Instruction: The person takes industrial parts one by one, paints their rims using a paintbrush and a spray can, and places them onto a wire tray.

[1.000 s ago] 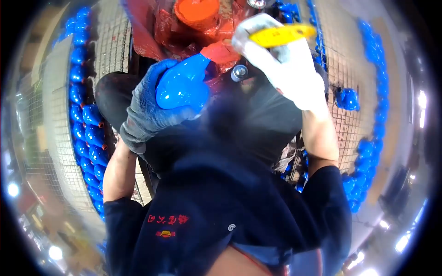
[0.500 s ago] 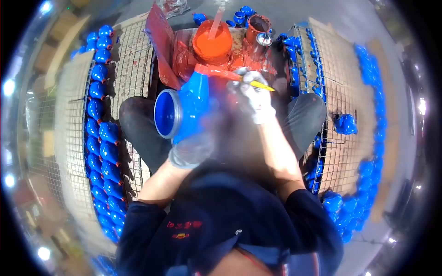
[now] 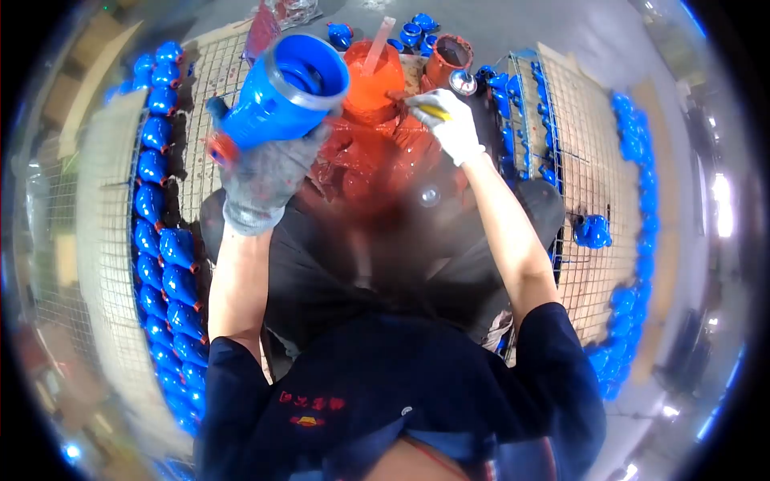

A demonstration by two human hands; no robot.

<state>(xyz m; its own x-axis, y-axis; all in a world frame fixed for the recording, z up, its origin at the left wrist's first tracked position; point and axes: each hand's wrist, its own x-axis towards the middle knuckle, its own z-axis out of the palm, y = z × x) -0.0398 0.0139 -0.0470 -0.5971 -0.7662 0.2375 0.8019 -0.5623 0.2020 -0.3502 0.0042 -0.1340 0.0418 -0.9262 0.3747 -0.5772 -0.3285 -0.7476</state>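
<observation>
My left hand (image 3: 269,176), in a grey glove, is closed around a glossy blue hollow metal fitting (image 3: 265,104). The fitting is tilted with its wide round mouth facing up, and its narrow end at lower left is red. In a white glove, my right hand (image 3: 451,132) grips a paintbrush (image 3: 434,112) by its yellow handle. The brush's red-coated front end points left toward a bucket of orange-red paint (image 3: 370,96), beside its rim; whether it touches cannot be told. A pale stick (image 3: 378,46) stands in that bucket.
Rows of blue fittings (image 3: 178,284) with red ends line the mesh rack at my left. Another mesh rack (image 3: 589,168) on the right bears a single blue fitting (image 3: 592,231) and a long row of others. A red-stained can (image 3: 449,60) stands behind my right hand.
My left hand has raised the blue fitting up and to the left and turned its mouth upward. My right hand has moved slightly up, bringing the brush beside the paint bucket.
</observation>
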